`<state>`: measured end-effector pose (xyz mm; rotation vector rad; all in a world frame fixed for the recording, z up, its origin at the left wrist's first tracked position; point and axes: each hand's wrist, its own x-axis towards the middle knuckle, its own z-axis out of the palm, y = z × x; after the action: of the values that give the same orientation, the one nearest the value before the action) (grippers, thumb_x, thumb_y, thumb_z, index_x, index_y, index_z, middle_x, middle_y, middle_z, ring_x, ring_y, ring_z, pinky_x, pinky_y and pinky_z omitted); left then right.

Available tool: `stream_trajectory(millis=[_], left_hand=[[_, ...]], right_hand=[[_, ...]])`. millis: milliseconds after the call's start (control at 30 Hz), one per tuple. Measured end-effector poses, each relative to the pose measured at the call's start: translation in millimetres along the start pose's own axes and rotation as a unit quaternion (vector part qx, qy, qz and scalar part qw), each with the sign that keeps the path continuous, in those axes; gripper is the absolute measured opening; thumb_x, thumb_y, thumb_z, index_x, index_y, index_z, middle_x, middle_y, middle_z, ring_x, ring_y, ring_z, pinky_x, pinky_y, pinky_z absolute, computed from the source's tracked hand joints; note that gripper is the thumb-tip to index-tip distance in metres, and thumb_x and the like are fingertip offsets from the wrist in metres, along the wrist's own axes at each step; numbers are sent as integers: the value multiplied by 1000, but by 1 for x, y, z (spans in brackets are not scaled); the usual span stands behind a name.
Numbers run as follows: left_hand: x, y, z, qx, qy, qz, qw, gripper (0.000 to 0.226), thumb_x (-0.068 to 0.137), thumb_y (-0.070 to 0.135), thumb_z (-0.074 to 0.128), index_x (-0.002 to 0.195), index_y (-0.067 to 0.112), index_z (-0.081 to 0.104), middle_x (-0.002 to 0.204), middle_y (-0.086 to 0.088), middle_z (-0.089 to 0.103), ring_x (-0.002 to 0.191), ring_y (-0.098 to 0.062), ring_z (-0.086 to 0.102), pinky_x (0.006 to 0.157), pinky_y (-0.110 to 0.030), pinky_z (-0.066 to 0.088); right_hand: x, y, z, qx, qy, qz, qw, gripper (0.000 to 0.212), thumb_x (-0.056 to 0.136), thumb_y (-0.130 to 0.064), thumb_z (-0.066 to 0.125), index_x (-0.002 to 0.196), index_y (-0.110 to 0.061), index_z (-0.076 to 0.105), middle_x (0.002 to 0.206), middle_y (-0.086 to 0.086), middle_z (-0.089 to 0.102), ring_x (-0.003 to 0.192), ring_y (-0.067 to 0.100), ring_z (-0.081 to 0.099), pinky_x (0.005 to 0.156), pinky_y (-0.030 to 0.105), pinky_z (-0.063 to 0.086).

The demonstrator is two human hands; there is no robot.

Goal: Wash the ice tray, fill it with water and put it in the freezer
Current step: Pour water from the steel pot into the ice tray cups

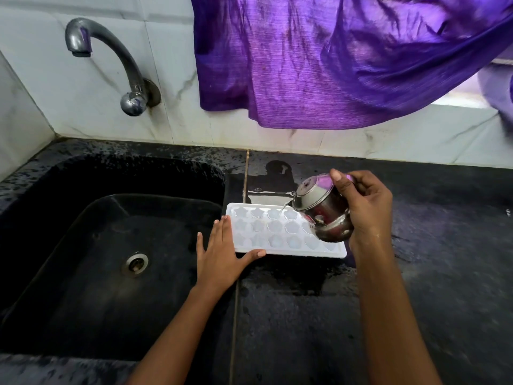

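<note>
Two bare forearms reach in from the near edge. The left hand (219, 254) lies flat, fingers straight, pressed against the left end of the ice tray (266, 232), its thumb running along the tray's near rim. The right hand (366, 209) grips one steel pot (322, 212), tipped toward the left, and a thin stream of water (283, 211) runs from its lip into a cell in the tray's far row.

The single white tray sits on the wet black counter (444, 273), just right of the sink (83, 245). It has three rows of flower-shaped cells, and the pot hides its right end. How full the cells are cannot be made out.

The black sink has one drain (136, 263). Behind it, one curved metal tap (116, 59) comes out of the white tiled wall (83, 107), and a purple cloth (333, 65) hangs to its right.
</note>
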<state>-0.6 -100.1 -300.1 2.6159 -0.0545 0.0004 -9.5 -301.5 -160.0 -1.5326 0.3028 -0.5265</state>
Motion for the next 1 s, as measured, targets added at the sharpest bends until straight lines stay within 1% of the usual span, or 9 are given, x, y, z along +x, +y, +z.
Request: stream_trajectory(millis=[100, 267, 400, 500, 600, 667, 800, 867, 1000], left_hand=[[0, 0, 0, 5, 2, 0, 1000, 113, 68, 82, 39, 150, 16, -1, 160, 3, 4, 145, -8, -3, 115, -42, -10], [0, 0, 1, 4, 3, 1, 1000, 115, 66, 84, 36, 150, 17, -2, 160, 3, 4, 145, -8, -3, 115, -42, -10], [1, -1, 1, 5, 2, 1, 1000, 118, 61, 87, 30, 150, 17, -2, 160, 4, 4, 145, -8, -4, 115, -42, -10], [1, -1, 1, 4, -2, -1, 1000, 120, 58, 88, 26, 150, 17, -2, 160, 4, 3, 145, -7, -4, 115, -42, -10], [1, -1, 1, 3, -5, -2, 1000, 115, 66, 84, 36, 150, 17, -3, 160, 4, 3, 145, -7, -4, 115, -42, -10], [0, -1, 1, -4, -6, -3, 1000, 113, 68, 82, 39, 150, 17, -3, 160, 4, 3, 145, -7, -4, 115, -41, -10], [0, -1, 0, -8, -7, 0, 1000, 114, 67, 83, 39, 150, 17, -2, 160, 5, 3, 145, -7, -5, 115, -41, -9], [0, -1, 0, -5, -8, -1, 1000, 115, 65, 85, 35, 150, 17, -2, 160, 5, 3, 145, -7, -5, 115, -41, -9], [0, -1, 0, 0, -10, -2, 1000, 121, 57, 88, 25, 150, 18, -3, 160, 5, 2, 145, -7, -5, 115, -40, -10]], right_hand=[[0, 0, 0, 5, 0, 4, 1000, 17, 75, -24, 74, 68, -20, 59, 76, -1, 62, 78, 16, 58, 87, 53, 52], [2, 3, -2, 2, -1, 6, 1000, 17, 76, -25, 74, 68, -21, 59, 76, -3, 63, 76, 13, 58, 87, 51, 53], [5, 10, -4, 16, 6, 20, 1000, 15, 77, -24, 73, 70, -21, 61, 78, -1, 65, 80, 16, 59, 87, 49, 53], [6, 15, -3, 55, 10, 38, 998, 14, 75, -24, 73, 72, -19, 61, 87, 6, 68, 86, 18, 62, 84, 40, 54], [7, 18, 0, 92, 8, 46, 995, 16, 69, -28, 73, 71, -19, 60, 85, 4, 68, 84, 16, 63, 74, 26, 53], [7, 19, 2, 99, 1, 50, 994, 15, 71, -26, 72, 71, -18, 59, 84, 4, 68, 83, 15, 63, 70, 22, 53], [6, 20, 9, 82, -17, 47, 995, 14, 79, -18, 70, 71, -15, 58, 82, 8, 64, 83, 19, 58, 76, 31, 49], [6, 21, 13, 65, -22, 43, 997, 13, 81, -18, 69, 72, -14, 59, 79, 6, 64, 80, 17, 57, 78, 34, 49], [6, 22, 18, 33, -35, 33, 998, 14, 79, -22, 71, 73, -16, 60, 77, 0, 65, 73, 10, 58, 77, 33, 49]])
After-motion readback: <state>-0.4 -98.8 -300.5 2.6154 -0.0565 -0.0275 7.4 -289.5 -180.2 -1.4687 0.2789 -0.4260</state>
